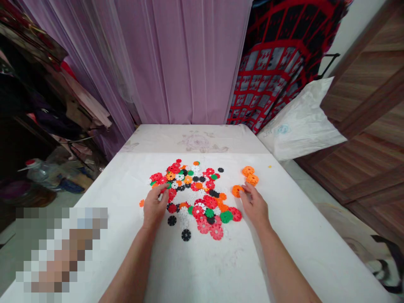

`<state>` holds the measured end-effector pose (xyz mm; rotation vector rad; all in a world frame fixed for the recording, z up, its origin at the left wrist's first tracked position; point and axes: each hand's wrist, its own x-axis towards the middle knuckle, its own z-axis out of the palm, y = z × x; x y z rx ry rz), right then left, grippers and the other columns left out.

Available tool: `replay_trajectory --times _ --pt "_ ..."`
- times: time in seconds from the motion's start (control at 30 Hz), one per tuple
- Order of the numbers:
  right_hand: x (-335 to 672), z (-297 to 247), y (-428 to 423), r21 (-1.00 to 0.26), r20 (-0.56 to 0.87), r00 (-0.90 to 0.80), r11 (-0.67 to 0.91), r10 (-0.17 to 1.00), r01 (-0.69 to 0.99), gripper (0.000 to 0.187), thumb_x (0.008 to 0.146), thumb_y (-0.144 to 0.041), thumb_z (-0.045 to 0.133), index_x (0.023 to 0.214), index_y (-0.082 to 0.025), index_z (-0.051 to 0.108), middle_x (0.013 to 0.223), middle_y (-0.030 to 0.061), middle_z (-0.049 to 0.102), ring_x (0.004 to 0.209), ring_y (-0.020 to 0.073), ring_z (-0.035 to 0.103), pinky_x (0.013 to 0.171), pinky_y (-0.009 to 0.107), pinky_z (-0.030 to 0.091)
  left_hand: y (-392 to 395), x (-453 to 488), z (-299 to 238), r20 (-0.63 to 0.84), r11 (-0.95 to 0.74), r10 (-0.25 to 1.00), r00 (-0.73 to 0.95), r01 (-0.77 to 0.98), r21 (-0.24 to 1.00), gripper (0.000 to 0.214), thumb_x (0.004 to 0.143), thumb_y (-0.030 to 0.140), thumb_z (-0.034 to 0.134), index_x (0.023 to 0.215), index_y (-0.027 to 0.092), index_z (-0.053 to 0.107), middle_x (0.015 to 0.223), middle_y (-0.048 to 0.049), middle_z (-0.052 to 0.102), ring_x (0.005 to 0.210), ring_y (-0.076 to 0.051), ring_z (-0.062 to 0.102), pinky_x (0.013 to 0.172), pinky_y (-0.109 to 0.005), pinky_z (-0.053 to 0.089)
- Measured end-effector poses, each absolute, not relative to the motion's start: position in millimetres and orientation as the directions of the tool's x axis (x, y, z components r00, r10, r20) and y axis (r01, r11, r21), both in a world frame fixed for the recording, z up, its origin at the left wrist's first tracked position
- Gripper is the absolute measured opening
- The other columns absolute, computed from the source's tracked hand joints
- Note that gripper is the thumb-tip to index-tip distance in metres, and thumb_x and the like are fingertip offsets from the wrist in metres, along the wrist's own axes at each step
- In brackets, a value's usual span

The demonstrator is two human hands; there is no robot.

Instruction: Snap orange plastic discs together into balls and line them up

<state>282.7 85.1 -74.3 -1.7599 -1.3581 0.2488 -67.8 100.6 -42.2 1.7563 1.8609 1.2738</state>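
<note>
A loose pile of notched plastic snowflake discs in red, orange, green, black and white lies mid-table, among them a red disc and a black disc. My left hand reaches in at the pile's left side, thumb and forefinger apart, fingertips by red and green discs; no held piece shows. To the right of the pile, my right hand has thumb and fingers at the edge of an orange snowflake disc, apparently gripping it. Just beyond sits a small group of orange discs.
A white cloth with a faded flower print covers the table. Purple curtains hang behind it. A white plastic bag stands at the right edge; clothes and a bottle are at left. A blurred patch hides the lower left.
</note>
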Motion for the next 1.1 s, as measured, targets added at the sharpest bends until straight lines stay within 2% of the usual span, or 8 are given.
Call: replay_trajectory --times 0.13,0.2,0.27,0.37,0.5,0.6,0.87,1.1 --pt "283 -74 85 -0.734 0.335 0.39 -0.022 0.858 0.678 0.052 0.084 -0.053 0.048 0.121 -0.02 0.063 0.109 0.0098 0.073 0.095 0.0229 0.067 0.082 0.038 0.053 102 -59 -47 0.371 -0.3 0.918 0.143 0.862 0.41 0.045 0.09 0.042 0.046 0.126 0.02 0.063 0.136 -0.0102 0.06 0.13 -0.028 0.052 0.111 -0.048 0.038" --pt "282 -73 85 -0.736 0.329 0.394 -0.028 0.858 0.676 0.051 0.084 -0.053 0.048 0.12 -0.02 0.063 0.108 0.0095 0.074 0.095 0.0228 0.067 0.081 0.037 0.053 100 -51 -50 0.31 -0.315 0.923 0.227 0.909 0.272 0.051 0.092 0.044 0.044 0.135 0.02 0.056 0.145 -0.0102 0.051 0.137 -0.03 0.044 0.115 -0.053 0.031" --pt "281 -72 85 -0.738 0.327 0.395 -0.029 0.858 0.674 0.05 0.084 -0.052 0.048 0.119 -0.02 0.064 0.107 0.0093 0.074 0.094 0.0227 0.067 0.08 0.037 0.053 97 -45 -51 0.251 -0.326 0.928 0.276 0.926 0.189 0.053 0.094 0.046 0.042 0.139 0.02 0.053 0.148 -0.01 0.048 0.139 -0.031 0.041 0.116 -0.054 0.028" --pt "280 -71 86 -0.738 0.335 0.388 -0.017 0.859 0.675 0.049 0.085 -0.051 0.047 0.118 -0.019 0.064 0.107 0.0096 0.074 0.094 0.023 0.067 0.081 0.038 0.053 95 -38 -49 0.235 -0.35 0.921 0.312 0.926 0.144 0.051 0.095 0.047 0.039 0.136 0.021 0.056 0.147 -0.0097 0.05 0.139 -0.032 0.042 0.115 -0.055 0.028" --pt "279 -72 86 -0.73 0.358 0.389 -0.006 0.849 0.684 0.047 0.086 -0.049 0.046 0.117 -0.02 0.064 0.106 0.0094 0.074 0.095 0.023 0.067 0.082 0.038 0.053 101 -33 -40 0.294 -0.358 0.906 0.305 0.922 0.146 0.046 0.095 0.046 0.039 0.129 0.024 0.063 0.138 -0.0089 0.059 0.133 -0.032 0.047 0.115 -0.056 0.026" --pt "278 -73 87 -0.728 0.367 0.392 -0.002 0.844 0.685 0.045 0.086 -0.047 0.047 0.118 -0.02 0.064 0.105 0.0089 0.074 0.095 0.0228 0.067 0.084 0.039 0.053 115 -27 -31 0.306 -0.392 0.889 0.34 0.912 0.126 0.045 0.095 0.044 0.039 0.128 0.024 0.064 0.137 -0.0092 0.06 0.132 -0.032 0.048 0.114 -0.056 0.027" --pt "276 -70 86 -0.733 0.348 0.39 -0.011 0.853 0.68 0.044 0.086 -0.045 0.047 0.118 -0.02 0.064 0.106 0.0089 0.074 0.096 0.0234 0.068 0.085 0.039 0.053 139 -21 -14 0.207 -0.454 0.872 0.444 0.891 -0.002 0.038 0.094 0.035 0.043 0.123 0.026 0.066 0.131 -0.0054 0.065 0.132 -0.035 0.047 0.114 -0.063 0.02" --pt "276 -69 86 -0.729 0.33 0.377 -0.02 0.866 0.684 0.042 0.086 -0.043 0.047 0.118 -0.021 0.064 0.109 0.009 0.074 0.098 0.0238 0.068 0.082 0.038 0.055 134 -24 -8 0.192 -0.454 0.868 0.458 0.888 -0.068 0.033 0.092 0.027 0.045 0.111 0.025 0.071 0.129 -0.0068 0.066 0.129 -0.034 0.05 0.114 -0.06 0.022"
